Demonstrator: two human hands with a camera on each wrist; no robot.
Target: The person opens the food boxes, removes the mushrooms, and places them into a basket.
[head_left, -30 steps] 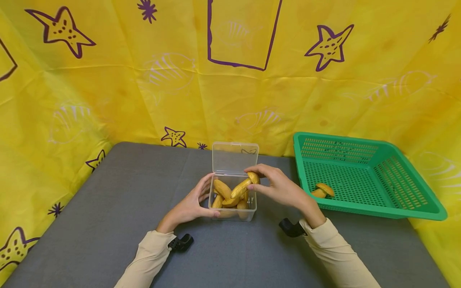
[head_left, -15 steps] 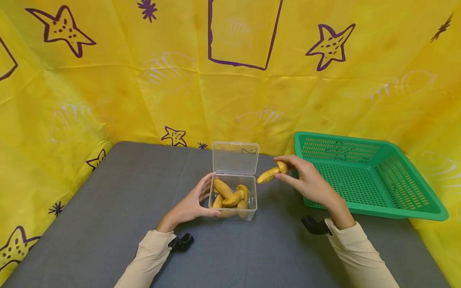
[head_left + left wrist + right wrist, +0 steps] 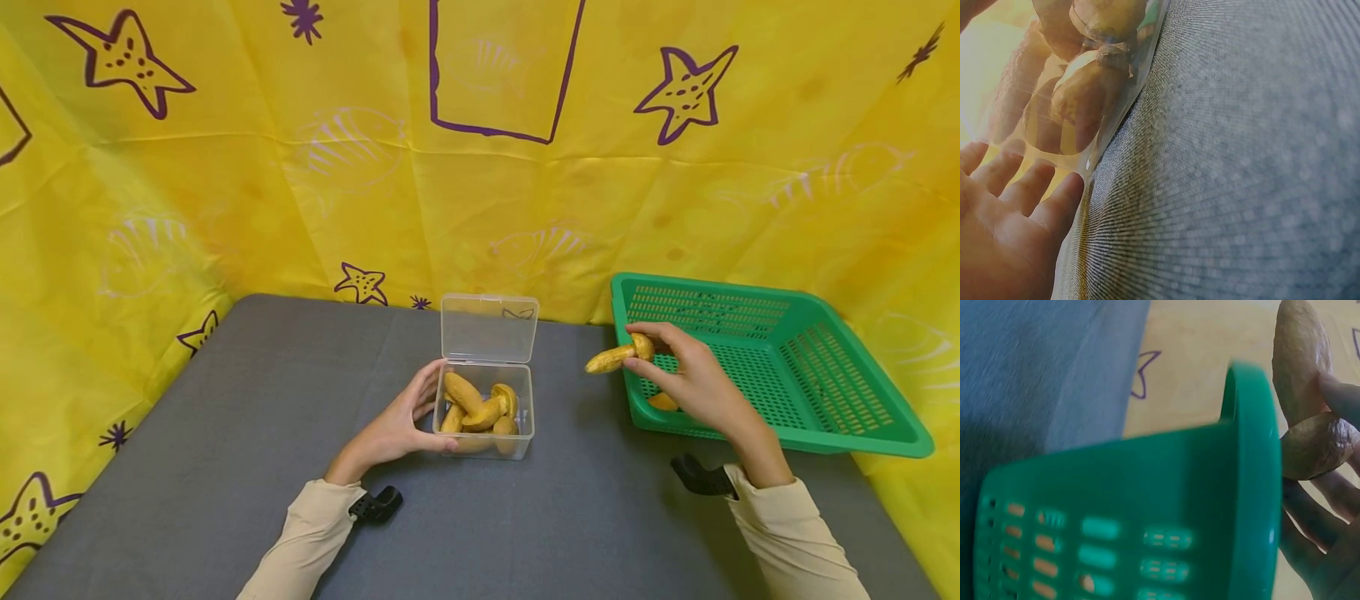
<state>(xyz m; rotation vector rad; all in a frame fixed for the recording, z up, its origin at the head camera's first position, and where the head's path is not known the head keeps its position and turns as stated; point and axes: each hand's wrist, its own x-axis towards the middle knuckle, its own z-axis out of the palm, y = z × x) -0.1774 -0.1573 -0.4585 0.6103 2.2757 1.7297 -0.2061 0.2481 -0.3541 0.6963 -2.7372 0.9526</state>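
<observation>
My right hand [image 3: 693, 379] pinches a yellow-brown mushroom [image 3: 611, 359] by its cap, stem pointing left, over the left rim of a green basket [image 3: 750, 296]. In the right wrist view, this mushroom [image 3: 1300, 356] shows just past the basket's rim [image 3: 1257, 487]. My left hand [image 3: 397, 425] grips a clear plastic box [image 3: 528, 400] at its left side, thumb on the front rim and fingers toward the back corner. Several mushrooms [image 3: 480, 412] lie in the box, seen through its wall in the left wrist view. Another mushroom [image 3: 663, 402] lies in the basket, partly hidden by my right hand.
The box's hinged lid [image 3: 489, 329] stands up at its back. Both containers rest on a grey cloth-covered table [image 3: 300, 375]. A yellow curtain [image 3: 480, 192] with starfish and fish drawings hangs behind and at the sides.
My right hand has lifted the mushroom out of the box and carried it right to the basket's left rim. My left hand has stayed on the box.
</observation>
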